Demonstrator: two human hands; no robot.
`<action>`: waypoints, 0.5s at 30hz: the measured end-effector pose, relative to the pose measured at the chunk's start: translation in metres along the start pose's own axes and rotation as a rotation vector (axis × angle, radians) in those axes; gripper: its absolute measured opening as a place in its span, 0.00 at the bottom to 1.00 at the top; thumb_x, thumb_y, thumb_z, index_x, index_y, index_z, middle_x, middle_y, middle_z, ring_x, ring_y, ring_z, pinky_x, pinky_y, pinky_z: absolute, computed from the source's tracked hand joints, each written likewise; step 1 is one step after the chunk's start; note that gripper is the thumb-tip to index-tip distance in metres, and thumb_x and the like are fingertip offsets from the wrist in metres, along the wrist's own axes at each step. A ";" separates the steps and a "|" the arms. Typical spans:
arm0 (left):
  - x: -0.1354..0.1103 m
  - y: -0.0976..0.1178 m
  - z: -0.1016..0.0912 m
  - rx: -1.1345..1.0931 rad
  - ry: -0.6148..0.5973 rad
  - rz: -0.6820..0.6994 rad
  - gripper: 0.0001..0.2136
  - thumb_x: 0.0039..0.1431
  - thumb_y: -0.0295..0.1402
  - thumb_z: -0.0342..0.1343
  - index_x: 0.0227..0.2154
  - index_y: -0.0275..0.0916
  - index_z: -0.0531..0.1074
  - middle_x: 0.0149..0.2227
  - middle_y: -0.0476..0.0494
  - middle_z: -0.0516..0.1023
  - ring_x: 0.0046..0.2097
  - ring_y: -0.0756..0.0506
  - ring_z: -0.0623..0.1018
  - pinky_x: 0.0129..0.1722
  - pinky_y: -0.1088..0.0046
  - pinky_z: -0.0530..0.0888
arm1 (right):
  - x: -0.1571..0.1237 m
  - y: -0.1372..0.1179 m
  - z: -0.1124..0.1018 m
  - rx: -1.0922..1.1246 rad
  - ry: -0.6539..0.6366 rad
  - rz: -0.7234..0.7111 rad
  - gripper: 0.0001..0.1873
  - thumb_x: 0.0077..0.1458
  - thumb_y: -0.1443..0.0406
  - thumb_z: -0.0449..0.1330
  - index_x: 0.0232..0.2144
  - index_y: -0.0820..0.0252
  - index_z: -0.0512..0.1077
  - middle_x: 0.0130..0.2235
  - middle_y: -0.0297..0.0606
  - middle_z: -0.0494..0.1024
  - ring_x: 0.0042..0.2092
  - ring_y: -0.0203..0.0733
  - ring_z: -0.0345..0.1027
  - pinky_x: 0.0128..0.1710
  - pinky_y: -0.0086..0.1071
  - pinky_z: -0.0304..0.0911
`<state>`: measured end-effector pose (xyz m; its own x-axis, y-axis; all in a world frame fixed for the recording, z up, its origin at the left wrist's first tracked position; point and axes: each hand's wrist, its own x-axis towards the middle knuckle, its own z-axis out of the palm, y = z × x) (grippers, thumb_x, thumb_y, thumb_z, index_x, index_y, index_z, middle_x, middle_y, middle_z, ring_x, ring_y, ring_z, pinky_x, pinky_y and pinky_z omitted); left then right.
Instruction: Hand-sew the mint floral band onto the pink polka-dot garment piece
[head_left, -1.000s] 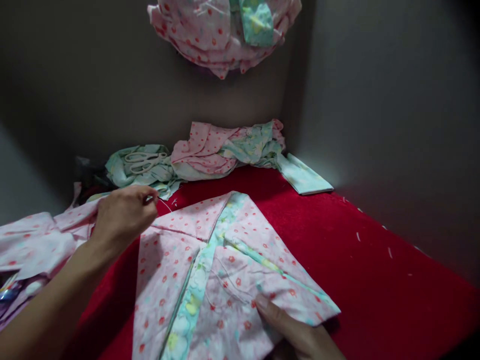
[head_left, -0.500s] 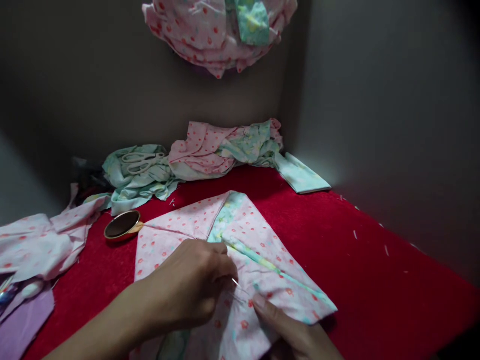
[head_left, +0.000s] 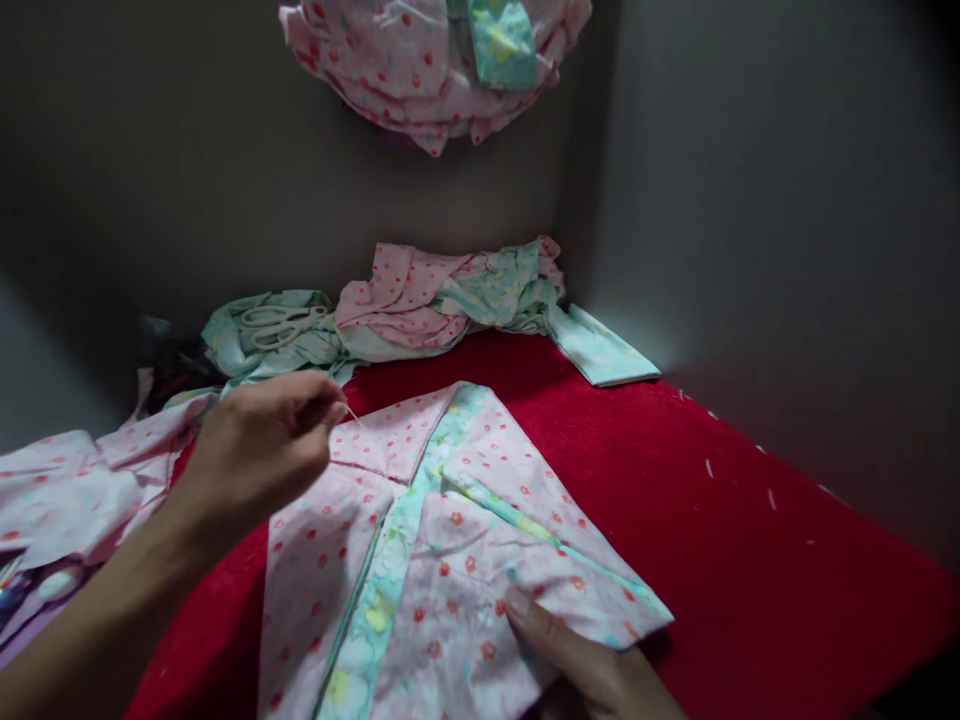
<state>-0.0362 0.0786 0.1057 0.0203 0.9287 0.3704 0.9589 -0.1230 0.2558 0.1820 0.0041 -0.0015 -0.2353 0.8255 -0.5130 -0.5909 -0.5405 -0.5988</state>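
thread in left hand

Dimly lit grey walls meet at a corner behind a red surface

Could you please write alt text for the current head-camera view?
A person's right hand holds pink-and-mint patterned fabric on a red surface, while the left hand, above the fabric's left side, pinches a pale thread. Behind lie crumpled fabrics and white scissor handles; bunched fabric shows at the top.
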 end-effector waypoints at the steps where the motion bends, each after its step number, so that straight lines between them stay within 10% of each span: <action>1: 0.002 -0.006 -0.003 0.071 0.049 -0.056 0.06 0.54 0.33 0.49 0.29 0.38 0.70 0.19 0.53 0.67 0.24 0.51 0.67 0.23 0.79 0.58 | 0.000 0.000 0.000 0.001 -0.006 0.008 0.43 0.31 0.55 0.71 0.52 0.58 0.66 0.43 0.44 0.78 0.45 0.57 0.69 0.46 0.46 0.62; 6: 0.007 -0.025 -0.002 0.323 0.203 -0.135 0.09 0.52 0.32 0.49 0.33 0.41 0.73 0.18 0.57 0.65 0.22 0.54 0.64 0.23 0.79 0.54 | -0.002 -0.002 0.001 0.004 -0.023 0.029 0.42 0.32 0.55 0.70 0.52 0.57 0.67 0.43 0.43 0.78 0.45 0.56 0.69 0.48 0.46 0.60; 15: -0.029 0.046 0.017 -0.416 -0.502 0.274 0.09 0.51 0.25 0.49 0.29 0.40 0.74 0.29 0.50 0.77 0.29 0.51 0.73 0.28 0.81 0.65 | -0.003 -0.004 0.006 0.051 -0.062 -0.016 0.39 0.33 0.57 0.71 0.50 0.58 0.68 0.43 0.42 0.78 0.49 0.54 0.67 0.52 0.44 0.57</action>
<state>0.0120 0.0513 0.0918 0.4697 0.8819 0.0398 0.7146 -0.4063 0.5694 0.1801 0.0044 0.0066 -0.2717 0.8433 -0.4637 -0.6334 -0.5194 -0.5736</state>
